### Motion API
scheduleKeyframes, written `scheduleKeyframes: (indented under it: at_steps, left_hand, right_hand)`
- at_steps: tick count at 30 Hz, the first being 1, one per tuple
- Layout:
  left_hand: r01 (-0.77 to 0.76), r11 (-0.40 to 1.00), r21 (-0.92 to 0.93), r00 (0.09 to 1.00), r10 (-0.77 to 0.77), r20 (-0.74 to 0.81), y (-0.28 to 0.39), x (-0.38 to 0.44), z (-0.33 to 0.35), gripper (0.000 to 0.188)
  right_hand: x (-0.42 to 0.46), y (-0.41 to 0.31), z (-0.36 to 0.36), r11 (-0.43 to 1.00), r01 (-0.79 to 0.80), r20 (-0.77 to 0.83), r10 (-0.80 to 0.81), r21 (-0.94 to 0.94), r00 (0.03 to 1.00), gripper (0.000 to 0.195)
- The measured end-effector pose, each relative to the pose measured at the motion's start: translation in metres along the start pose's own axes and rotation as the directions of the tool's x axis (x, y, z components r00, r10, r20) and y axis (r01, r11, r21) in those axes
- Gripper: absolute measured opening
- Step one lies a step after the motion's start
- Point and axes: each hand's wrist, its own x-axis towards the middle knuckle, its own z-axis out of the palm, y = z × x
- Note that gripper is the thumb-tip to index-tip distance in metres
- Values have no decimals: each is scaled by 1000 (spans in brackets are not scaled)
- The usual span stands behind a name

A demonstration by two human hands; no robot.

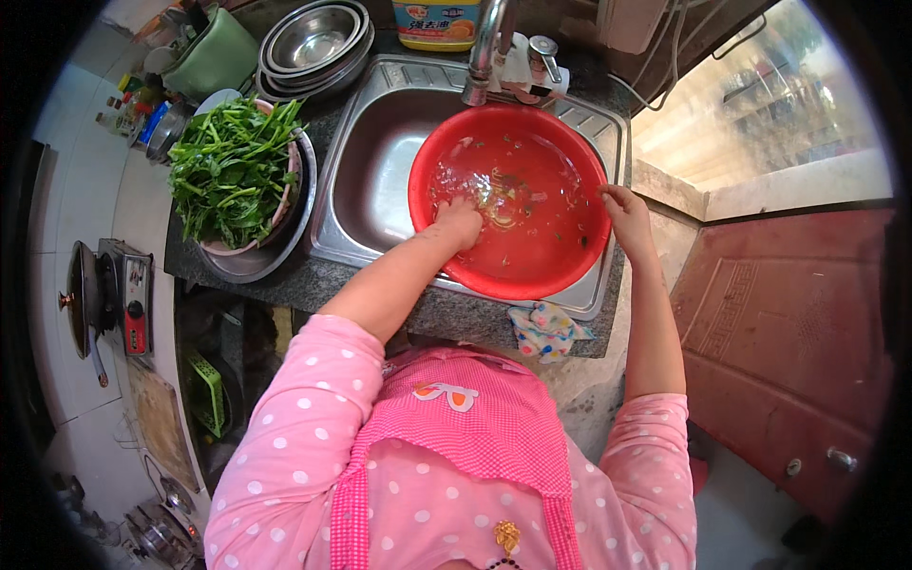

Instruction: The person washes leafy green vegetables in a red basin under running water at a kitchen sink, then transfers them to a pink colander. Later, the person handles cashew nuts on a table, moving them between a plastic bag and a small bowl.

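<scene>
A large red plastic basin (536, 273) of water rests on the steel sink, with small green leaf scraps floating in it. My left hand (459, 219) reaches over the near left rim, its fingers dipping into the water; what they hold, if anything, is hidden. On the opposite side, my right hand (628, 214) pinches the basin's right rim. Leafy green vegetables (231, 164) are heaped in a pink colander (292, 174), which sits inside a wide metal bowl (311, 182) left of the sink.
The faucet (479, 78) hangs over the basin's far rim. Nested steel bowls (313, 43) and a yellow detergent jug (436, 25) stand behind. A dotted cloth (547, 329) lies on the counter's front edge. At right is a reddish door (784, 342); a portable stove (132, 299) is far left.
</scene>
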Motion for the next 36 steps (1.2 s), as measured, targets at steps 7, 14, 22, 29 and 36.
scheduleKeyframes:
  at_steps: [7, 14, 22, 29, 36]
  left_hand:
    - [-389, 901, -192, 715, 164, -679, -43, -35, -48, 37]
    - [42, 796, -604, 700, -455, -551, -42, -62, -3, 80]
    - [-42, 743, -668, 619, -505, -601, -33, -44, 35, 80]
    - [-17, 716, -698, 642, -527, -557, -33, -46, 30, 80]
    - [-12, 665, -747, 651, -561, -511, -30, -47, 26, 78]
  right_hand:
    - [21, 24, -4, 948, 57, -40, -73, -312, 997, 36]
    - [29, 21, 15, 688, 281, 72, -316, -669, 946, 40]
    - [-62, -10, 40, 464, 629, 735, 74, -624, 674, 44]
    - [-26, -21, 135, 660, 390, 704, 306, -642, 641, 55]
    - [29, 10, 191, 721, 49, 271, 196, -691, 942, 78]
